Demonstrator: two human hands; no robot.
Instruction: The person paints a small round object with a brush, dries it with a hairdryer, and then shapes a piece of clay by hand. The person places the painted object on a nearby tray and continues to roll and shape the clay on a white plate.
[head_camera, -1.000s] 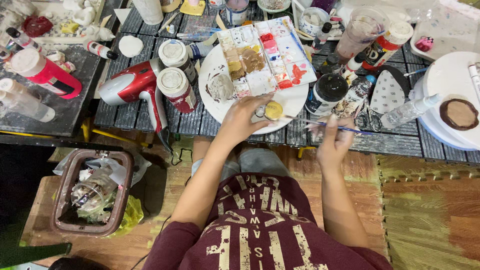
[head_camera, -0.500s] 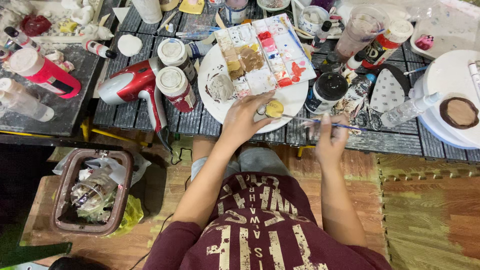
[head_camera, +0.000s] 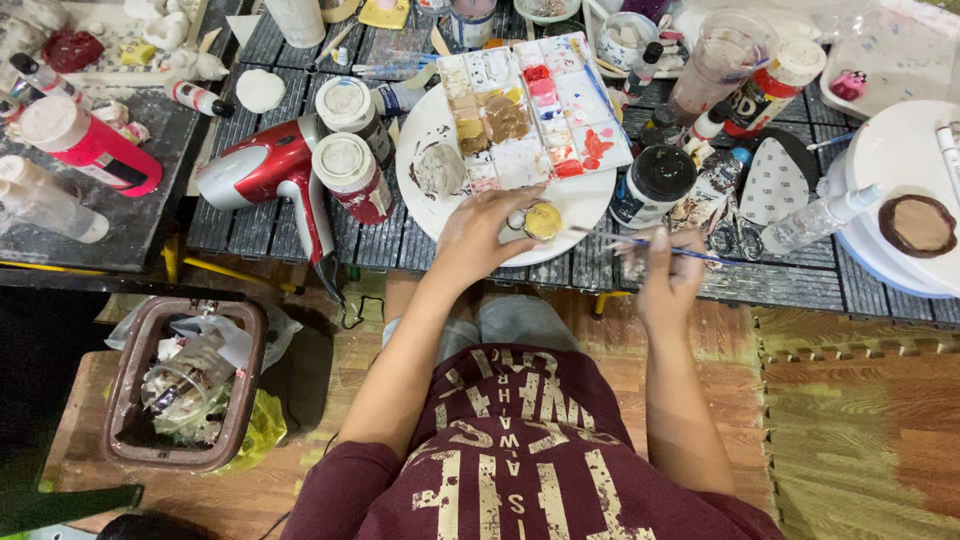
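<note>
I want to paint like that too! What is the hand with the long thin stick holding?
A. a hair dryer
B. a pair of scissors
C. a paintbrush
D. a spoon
C. The right hand pinches a thin paintbrush whose tip points toward the small yellow paint pot that the left hand steadies on the white plate; the red hair dryer lies untouched on the table.

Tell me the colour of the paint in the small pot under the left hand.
Yellow: the small pot by the left hand on the white plate shows it in the head view.
</note>
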